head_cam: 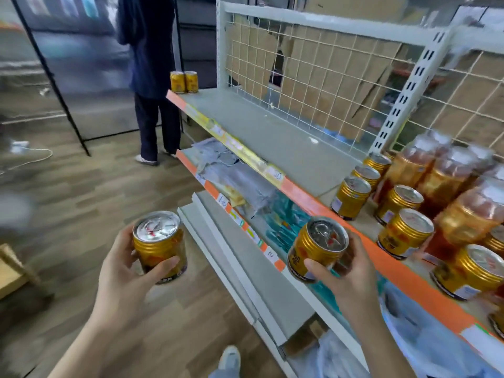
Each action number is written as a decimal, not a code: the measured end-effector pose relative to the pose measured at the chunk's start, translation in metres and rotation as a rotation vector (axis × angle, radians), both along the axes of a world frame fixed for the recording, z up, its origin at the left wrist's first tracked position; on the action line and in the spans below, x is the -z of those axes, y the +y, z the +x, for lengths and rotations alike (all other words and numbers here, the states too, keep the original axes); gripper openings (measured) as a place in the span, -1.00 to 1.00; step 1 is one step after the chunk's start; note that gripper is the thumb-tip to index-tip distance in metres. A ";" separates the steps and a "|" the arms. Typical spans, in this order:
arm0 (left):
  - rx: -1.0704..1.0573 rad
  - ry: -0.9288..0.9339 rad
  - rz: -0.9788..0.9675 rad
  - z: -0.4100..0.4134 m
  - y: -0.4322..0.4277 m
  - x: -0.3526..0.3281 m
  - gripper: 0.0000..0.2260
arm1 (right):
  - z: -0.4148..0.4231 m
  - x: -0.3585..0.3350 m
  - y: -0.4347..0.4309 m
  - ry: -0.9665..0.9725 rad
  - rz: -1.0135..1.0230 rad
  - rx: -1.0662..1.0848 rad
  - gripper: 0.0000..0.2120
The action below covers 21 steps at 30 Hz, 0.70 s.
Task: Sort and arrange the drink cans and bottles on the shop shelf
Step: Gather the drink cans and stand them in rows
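We see the top shelf (272, 137) running from the upper centre of the frame down to the lower right. It is a pale grey board with an orange price strip (308, 203) along its front edge. A pair of gold cans (184, 82) stands upright, side by side, at its far end in the upper centre. At the right of the frame a cluster of gold cans (351, 197) stands upright near the front edge, with amber bottles (441, 181) just behind. On the middle shelf (188, 155) below lie crumpled plastic wrap (234, 170) and teal packs (286, 222).
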<state>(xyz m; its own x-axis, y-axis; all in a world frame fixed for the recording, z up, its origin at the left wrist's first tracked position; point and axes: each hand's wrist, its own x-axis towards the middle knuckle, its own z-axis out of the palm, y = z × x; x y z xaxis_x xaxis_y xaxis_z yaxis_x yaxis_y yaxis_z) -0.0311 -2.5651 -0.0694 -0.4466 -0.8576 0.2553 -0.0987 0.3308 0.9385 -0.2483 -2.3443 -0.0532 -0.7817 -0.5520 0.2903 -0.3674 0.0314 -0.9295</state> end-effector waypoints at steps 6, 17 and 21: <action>-0.044 0.052 0.006 -0.046 -0.084 -0.003 -0.37 | -0.057 -0.004 -0.104 -0.008 -0.052 -0.100 -0.41; -0.083 0.059 -0.026 -0.136 -0.220 -0.016 -0.38 | -0.159 -0.015 -0.274 -0.040 -0.094 -0.219 -0.44; -0.085 0.045 -0.033 -0.165 -0.263 -0.016 -0.38 | -0.183 -0.013 -0.320 -0.052 -0.074 -0.231 -0.43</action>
<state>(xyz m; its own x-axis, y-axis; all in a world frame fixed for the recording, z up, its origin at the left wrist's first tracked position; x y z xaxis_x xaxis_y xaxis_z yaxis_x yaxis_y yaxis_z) -0.1963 -2.8283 -0.0533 -0.3602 -0.8826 0.3021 -0.0860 0.3539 0.9313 -0.4310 -2.6641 -0.0406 -0.6521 -0.6967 0.2991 -0.3081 -0.1169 -0.9442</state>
